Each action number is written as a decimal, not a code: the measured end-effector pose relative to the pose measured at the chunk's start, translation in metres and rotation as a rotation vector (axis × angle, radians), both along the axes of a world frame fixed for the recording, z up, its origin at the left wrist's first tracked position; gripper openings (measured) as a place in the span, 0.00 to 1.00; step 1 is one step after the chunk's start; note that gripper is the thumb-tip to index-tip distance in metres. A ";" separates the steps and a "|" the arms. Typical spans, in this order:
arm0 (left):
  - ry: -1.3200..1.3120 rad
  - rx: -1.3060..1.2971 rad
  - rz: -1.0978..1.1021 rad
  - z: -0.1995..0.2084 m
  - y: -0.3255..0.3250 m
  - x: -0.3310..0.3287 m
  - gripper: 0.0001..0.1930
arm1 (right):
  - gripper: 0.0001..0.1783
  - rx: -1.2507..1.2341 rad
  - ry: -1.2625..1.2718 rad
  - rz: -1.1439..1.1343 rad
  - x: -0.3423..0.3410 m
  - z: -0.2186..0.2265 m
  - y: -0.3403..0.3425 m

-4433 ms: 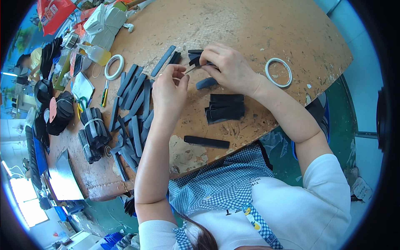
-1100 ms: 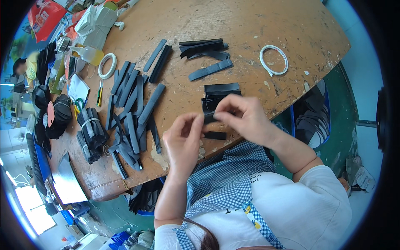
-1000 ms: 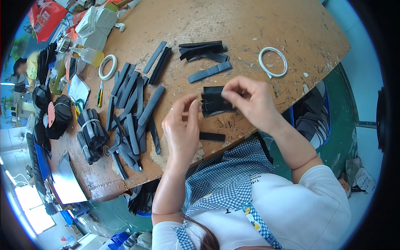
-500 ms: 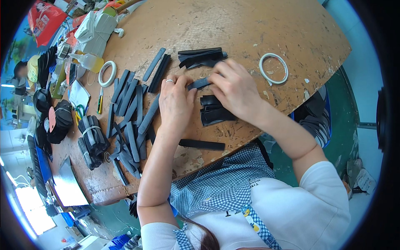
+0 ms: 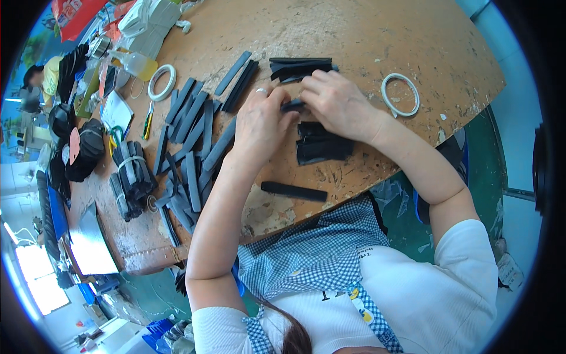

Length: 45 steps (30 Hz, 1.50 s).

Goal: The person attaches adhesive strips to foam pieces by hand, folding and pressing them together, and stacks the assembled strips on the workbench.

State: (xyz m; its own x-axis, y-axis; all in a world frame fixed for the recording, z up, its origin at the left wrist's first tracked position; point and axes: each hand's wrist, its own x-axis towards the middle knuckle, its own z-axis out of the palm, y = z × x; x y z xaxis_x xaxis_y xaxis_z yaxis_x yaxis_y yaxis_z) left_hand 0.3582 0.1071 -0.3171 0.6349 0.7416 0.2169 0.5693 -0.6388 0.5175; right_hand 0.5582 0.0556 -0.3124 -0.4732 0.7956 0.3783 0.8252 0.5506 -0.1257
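A short dark grey strip (image 5: 293, 105) spans the gap between my two hands. My left hand (image 5: 257, 122), with a ring on one finger, is closed on its left end. The fingers of my right hand (image 5: 337, 106) pinch the other end. Beyond my right hand lies a stack of black strips (image 5: 299, 66), and a second stack of black strips (image 5: 321, 144) is just below it. One separate black strip (image 5: 293, 191) rests near the table's front edge. Many loose grey strips (image 5: 191, 121) are scattered left of my left hand, with a few black ones among them.
A roll of white tape (image 5: 401, 113) lies at the right, another roll of tape (image 5: 172, 75) at the left. Tied bundles of dark strips (image 5: 132, 171), a cutter knife (image 5: 147, 121), scissors (image 5: 115, 134) and a bottle of yellow liquid (image 5: 140, 66) crowd the wooden table's (image 5: 377, 35) left side.
My hands have drawn closer together, so less of the strip shows between them. The whole view has shifted slightly, and the far stack looks more even.
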 end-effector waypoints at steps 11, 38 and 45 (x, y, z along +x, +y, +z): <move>-0.361 -0.602 0.186 0.053 -0.097 -0.128 0.09 | 0.10 -0.529 0.743 -0.023 -0.111 0.045 -0.090; -0.138 -0.024 0.223 -0.017 -0.184 -0.198 0.14 | 0.08 -0.089 0.794 -0.137 -0.177 -0.001 -0.129; -0.362 0.146 0.341 0.022 -0.187 -0.170 0.16 | 0.14 -0.960 1.376 -0.231 -0.183 0.014 -0.132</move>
